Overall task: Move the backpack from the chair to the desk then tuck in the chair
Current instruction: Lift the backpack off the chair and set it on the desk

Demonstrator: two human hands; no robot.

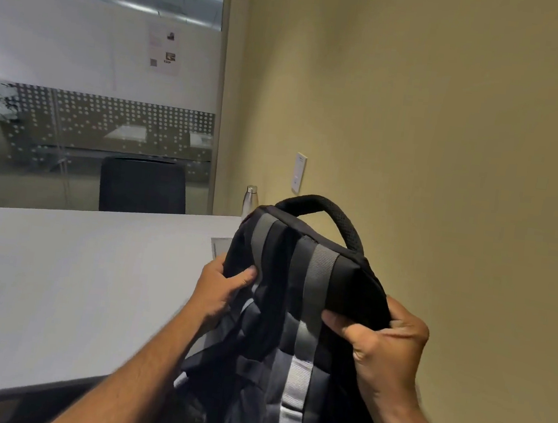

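A black backpack (pixel 284 280) with grey straps and a padded top handle hangs upright in front of me, its strap side facing me. My left hand (pixel 221 288) grips its upper left edge. My right hand (pixel 384 346) grips its upper right corner. The bag is at the right end of the white desk (pixel 73 286), its top above the desk surface, its lower part below the desk's near edge. The chair the bag came from is out of sight.
A dark chair (pixel 142 186) stands at the desk's far side against a glass partition. A steel bottle (pixel 250 201) stands at the desk's far right corner by the beige wall, under a white wall plate (pixel 299 172).
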